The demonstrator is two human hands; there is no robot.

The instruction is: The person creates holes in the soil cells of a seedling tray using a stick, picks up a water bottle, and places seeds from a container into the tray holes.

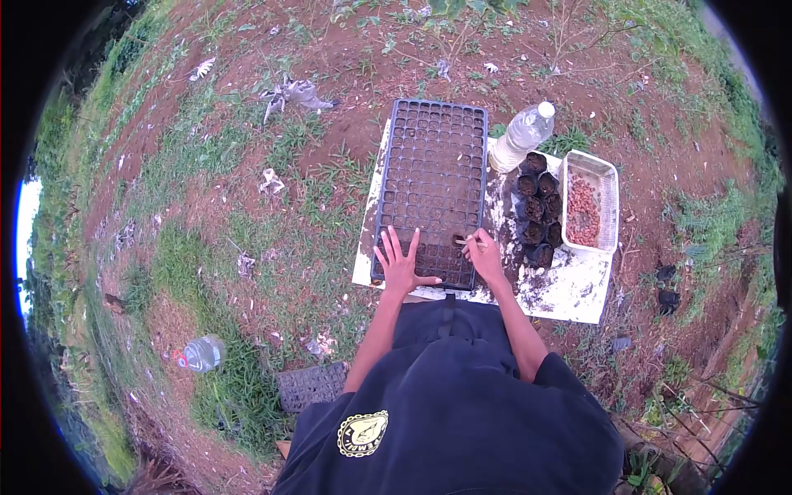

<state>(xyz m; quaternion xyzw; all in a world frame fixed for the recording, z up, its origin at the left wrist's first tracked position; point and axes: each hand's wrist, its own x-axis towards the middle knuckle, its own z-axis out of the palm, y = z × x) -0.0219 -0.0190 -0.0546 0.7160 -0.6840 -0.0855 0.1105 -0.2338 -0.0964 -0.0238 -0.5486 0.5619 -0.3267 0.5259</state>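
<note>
A black seedling tray [437, 157] with many small soil-filled cells lies lengthwise in front of me on a white board. My left hand [402, 266] rests flat with its fingers spread over the tray's near left corner. Over the near right cells, my right hand [485, 256] has its fingers pinched together. A thin pale piece seems to stick out from the fingertips, too small to name. A darker hole in the soil shows just left of those fingertips.
Right of the tray stand a clear plastic bottle [528, 132], several black soil-filled bags [533, 209] and a white basket [614, 198] of reddish seeds. The soil-smeared white board [569, 289] lies beneath. Another bottle [203, 353] and a second tray [312, 384] lie on the grass.
</note>
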